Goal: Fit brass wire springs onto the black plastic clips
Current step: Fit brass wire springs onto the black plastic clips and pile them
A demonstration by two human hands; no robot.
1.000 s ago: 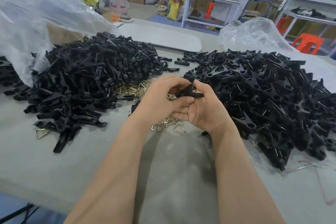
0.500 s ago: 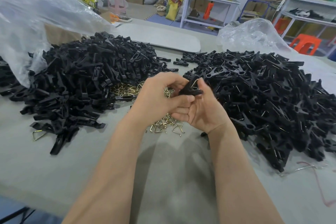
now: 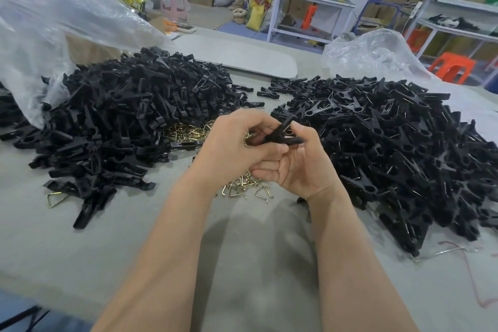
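Both hands meet over the middle of the grey table (image 3: 256, 264) and hold one black plastic clip (image 3: 283, 135) between them. My left hand (image 3: 237, 148) curls its fingers round the clip's near end. My right hand (image 3: 301, 162) pinches the clip's other end with thumb and fingers. Brass wire springs (image 3: 248, 188) lie scattered on the table under the hands, with more (image 3: 186, 131) behind the left hand. Whether a spring sits on the held clip is hidden by the fingers.
A big heap of black clip halves (image 3: 126, 121) lies at the left, partly under a clear plastic bag (image 3: 54, 24). Another heap of black clips (image 3: 404, 151) fills the right. A grey board (image 3: 237, 56) lies behind. Shelves and cardboard boxes stand far back.
The clip has tilted a little in the fingers, one leg now pointing up. Both hands stay in about the same place over the springs.
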